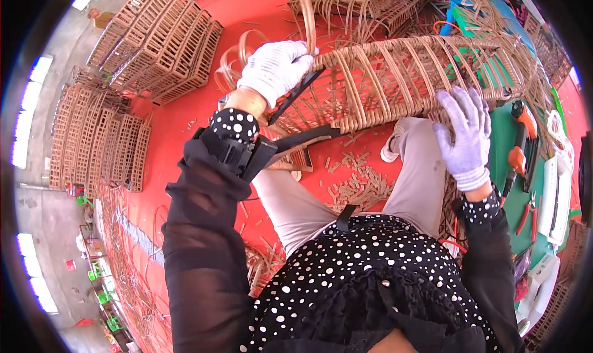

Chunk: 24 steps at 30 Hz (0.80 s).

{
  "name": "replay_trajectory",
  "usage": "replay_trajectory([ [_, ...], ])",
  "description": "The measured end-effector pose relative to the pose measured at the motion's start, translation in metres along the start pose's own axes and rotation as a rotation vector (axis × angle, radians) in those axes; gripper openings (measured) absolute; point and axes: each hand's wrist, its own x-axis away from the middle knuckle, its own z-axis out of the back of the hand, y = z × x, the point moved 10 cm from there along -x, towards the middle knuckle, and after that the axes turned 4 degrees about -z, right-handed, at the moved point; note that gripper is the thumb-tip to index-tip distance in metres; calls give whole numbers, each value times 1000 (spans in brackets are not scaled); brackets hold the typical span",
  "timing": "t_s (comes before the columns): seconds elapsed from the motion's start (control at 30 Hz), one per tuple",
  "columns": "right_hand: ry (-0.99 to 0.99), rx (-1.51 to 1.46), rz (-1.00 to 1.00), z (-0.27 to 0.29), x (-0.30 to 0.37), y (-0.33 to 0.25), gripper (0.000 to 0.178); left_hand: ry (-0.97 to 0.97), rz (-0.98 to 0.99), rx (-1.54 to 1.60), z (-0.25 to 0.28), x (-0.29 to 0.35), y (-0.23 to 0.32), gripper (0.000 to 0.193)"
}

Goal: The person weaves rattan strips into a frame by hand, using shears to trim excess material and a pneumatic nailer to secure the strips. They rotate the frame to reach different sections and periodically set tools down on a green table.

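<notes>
A long woven frame (383, 84) of brown rattan strips on a dark bar lies across in front of me, above my knees. At its left end my left hand (278, 69), in a white glove, is closed around a brown rattan strip (304, 13) that rises from the fist. More of the strip seems to curl in loops beside that hand. My right hand (464, 135), in a pale lilac glove, has its fingers stretched out against the near edge of the frame toward its right side; nothing shows in it.
Stacks of brown slatted frames (164, 50) stand at the left. On a green surface at the right lie an orange and black power tool (522, 137), red-handled pliers (528, 214) and white cases (556, 198). Cut strip pieces (361, 183) litter the red floor between my legs.
</notes>
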Motion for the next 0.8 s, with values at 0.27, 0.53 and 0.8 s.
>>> replay_trajectory([
  [0.27, -309, -1119, -320, -17, -10, -42, 30, 202, -28, 144, -8, -17, 2, 22],
  [0.53, -1191, -1723, -819, -77, 21, -130, 79, 187, -472, -84, -10, 19, 32, 24],
  [0.8, -982, -1397, -796, -82, 43, -129, 40, 371, -473, -175, -14, 37, 35, 24],
])
